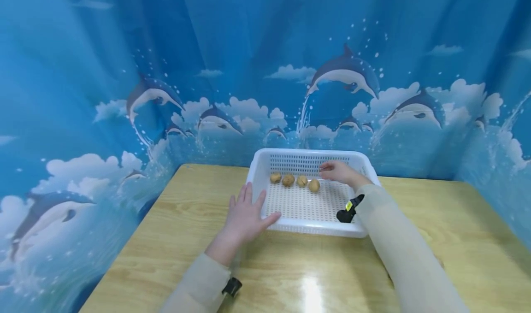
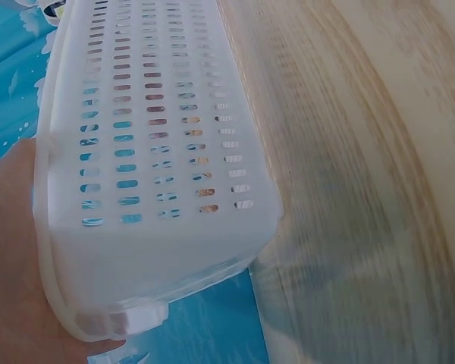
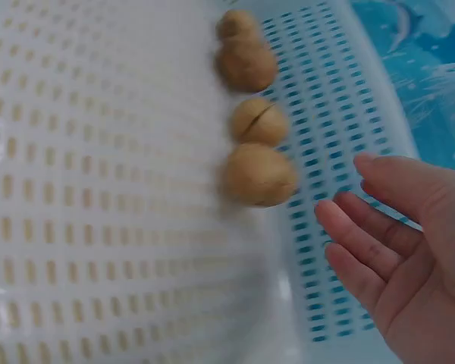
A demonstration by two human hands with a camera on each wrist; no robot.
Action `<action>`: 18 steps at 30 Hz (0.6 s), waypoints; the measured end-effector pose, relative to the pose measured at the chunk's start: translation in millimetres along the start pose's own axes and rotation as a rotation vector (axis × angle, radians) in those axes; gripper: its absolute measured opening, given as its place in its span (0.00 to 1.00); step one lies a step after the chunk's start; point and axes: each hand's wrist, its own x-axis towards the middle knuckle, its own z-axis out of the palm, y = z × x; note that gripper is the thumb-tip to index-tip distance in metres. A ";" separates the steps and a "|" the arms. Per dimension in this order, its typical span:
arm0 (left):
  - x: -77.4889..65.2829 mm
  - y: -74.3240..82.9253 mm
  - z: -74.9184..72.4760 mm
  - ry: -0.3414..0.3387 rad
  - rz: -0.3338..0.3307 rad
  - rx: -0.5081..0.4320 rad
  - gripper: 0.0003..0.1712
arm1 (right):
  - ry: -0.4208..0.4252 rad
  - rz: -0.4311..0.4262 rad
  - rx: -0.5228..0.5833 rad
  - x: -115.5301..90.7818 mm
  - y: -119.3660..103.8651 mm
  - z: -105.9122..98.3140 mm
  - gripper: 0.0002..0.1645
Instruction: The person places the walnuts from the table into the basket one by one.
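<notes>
A white perforated plastic basket (image 1: 309, 227) stands on the table. Several walnuts (image 1: 314, 186) lie in a row along its far side; one, seen in the right wrist view, has a dark line across its shell (image 3: 259, 121). My right hand (image 1: 338, 172) is inside the basket, just right of the row. Its fingers (image 3: 364, 258) are loosely bent, hold nothing and stand apart from the nearest walnut (image 3: 259, 174). My left hand (image 1: 245, 216) lies at the basket's near left corner with its fingers spread. In the left wrist view, that hand (image 2: 11, 258) meets the basket's rim.
A wooden table (image 1: 199, 202) carries the basket. Behind it hangs a blue curtain (image 1: 257, 64) printed with dolphins and clouds. A black wrist device (image 1: 346, 214) sits at my right wrist, over the basket's near right part. Something brownish, partly hidden, lies behind the right sleeve (image 1: 410, 248).
</notes>
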 end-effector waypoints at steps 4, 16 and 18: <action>0.3 -0.6 -0.6 -0.007 0.008 0.007 0.49 | 0.029 -0.038 0.039 -10.5 -15.3 -16.0 0.29; 0.1 -0.4 -0.7 -0.010 0.012 0.008 0.48 | 0.008 -0.060 0.030 -79.7 -24.1 -63.1 0.42; 0.0 -0.8 -1.1 -0.008 0.018 -0.005 0.48 | 0.005 -0.072 0.025 -93.6 -21.2 -65.8 0.42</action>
